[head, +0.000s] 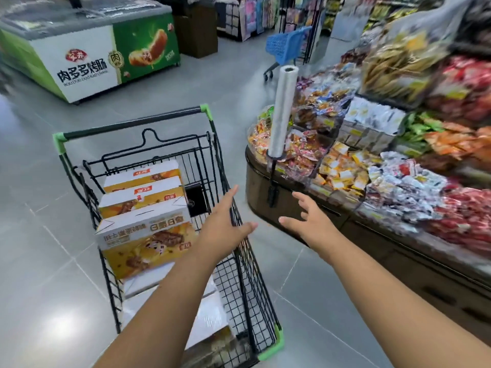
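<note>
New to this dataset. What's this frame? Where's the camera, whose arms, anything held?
No machine here: a person wears one wide-angle camera on the head, looking forward and down, so the two bare arms are the wearer's own. The left hand reaches over the right side of a shopping cart, fingers straight; whether it touches the wire is unclear. The right hand is spread in the air near a snack counter. Neither holds anything. The cart carries yellow-and-white boxes. The counter is heaped with wrapped snacks; a roll of plastic bags stands at its corner.
</note>
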The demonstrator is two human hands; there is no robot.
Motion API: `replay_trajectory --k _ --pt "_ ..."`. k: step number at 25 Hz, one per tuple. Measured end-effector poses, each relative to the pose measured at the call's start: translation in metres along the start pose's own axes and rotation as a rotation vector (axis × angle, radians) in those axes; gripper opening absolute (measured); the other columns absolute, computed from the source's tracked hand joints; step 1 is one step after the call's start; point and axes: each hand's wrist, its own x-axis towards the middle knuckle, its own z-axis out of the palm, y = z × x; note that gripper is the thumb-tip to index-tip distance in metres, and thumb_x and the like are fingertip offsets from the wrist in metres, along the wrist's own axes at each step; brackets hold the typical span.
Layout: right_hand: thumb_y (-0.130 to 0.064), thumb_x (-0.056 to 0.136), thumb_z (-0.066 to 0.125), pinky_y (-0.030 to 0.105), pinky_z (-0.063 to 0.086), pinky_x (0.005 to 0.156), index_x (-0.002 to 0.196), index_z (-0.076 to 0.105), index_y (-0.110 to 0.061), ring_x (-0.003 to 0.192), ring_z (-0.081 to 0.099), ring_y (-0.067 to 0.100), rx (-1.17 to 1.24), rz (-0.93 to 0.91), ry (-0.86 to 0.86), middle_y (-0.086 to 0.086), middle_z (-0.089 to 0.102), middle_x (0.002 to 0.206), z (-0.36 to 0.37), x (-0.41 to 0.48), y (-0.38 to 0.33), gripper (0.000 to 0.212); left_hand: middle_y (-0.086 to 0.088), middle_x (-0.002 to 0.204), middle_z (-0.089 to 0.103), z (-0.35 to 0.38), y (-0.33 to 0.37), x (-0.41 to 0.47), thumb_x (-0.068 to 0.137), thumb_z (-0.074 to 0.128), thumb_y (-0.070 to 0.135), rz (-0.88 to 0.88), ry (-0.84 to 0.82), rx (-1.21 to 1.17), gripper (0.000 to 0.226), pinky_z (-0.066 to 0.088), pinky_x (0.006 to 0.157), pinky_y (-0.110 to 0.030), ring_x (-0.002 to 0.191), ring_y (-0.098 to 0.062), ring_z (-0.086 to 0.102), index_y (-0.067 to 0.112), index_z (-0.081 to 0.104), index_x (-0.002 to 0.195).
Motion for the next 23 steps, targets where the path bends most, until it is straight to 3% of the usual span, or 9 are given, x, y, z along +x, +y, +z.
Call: replay_trajectory --k 2,7,12,17,23 --pt "-0.035 0.082 0.075 0.043 0.035 0.110 0.145 0.031 -0.042 0.141 0.029 0.018 -0.019 -0.015 0.070 -0.005 0.025 0.157 -0.048 -0.025 0.016 0.077 0.006 0.157 0.027 0.033 0.034 -0.006 0.083 0.072 0.041 0.061 -0.044 -0.018 0.086 0.030 0.114 -0.041 0.143 -0.020 0.029 0.052 0.015 0.147" --pt "-0.046 0.078 0.075 0.033 0.021 0.115 0.149 0.020 -0.043 0.147 0.014 0.015 -0.413 -0.103 0.225 -0.007 0.011 0.160 -0.167 -0.106 0.068 0.089 0.006 0.156 0.028 0.131 0.114 -0.040 0.083 0.072 0.040 0.271 -0.135 0.214 0.088 0.030 0.108 -0.029 0.140 -0.015 0.032 0.046 0.015 0.149" --pt "-0.049 0.076 0.076 0.034 0.022 0.115 0.149 0.015 -0.046 0.146 0.012 0.016 -0.395 -0.019 0.390 -0.012 0.004 0.159 -0.287 -0.208 0.131 0.095 0.014 0.156 0.023 0.249 0.201 -0.088 0.080 0.074 0.042 0.444 -0.300 0.261 0.090 0.028 0.116 -0.039 0.142 -0.012 0.027 0.051 0.014 0.147" --pt "-0.049 0.076 0.076 0.035 0.019 0.114 0.148 0.012 -0.051 0.147 0.002 0.007 -0.299 0.078 0.605 -0.018 0.000 0.159 -0.387 -0.309 0.193 0.096 0.013 0.158 0.021 0.361 0.287 -0.137 0.082 0.073 0.043 0.632 -0.474 0.310 0.090 0.025 0.115 -0.032 0.145 -0.010 0.021 0.051 0.012 0.147" --pt "-0.051 0.073 0.077 0.040 0.030 0.113 0.148 0.016 -0.047 0.145 0.014 0.019 -0.379 0.267 0.824 -0.010 0.004 0.158 -0.463 -0.396 0.256 0.096 0.014 0.157 0.021 0.473 0.367 -0.171 0.082 0.073 0.042 0.857 -0.680 0.338 0.091 0.017 0.108 -0.019 0.143 -0.005 0.021 0.047 0.012 0.150"
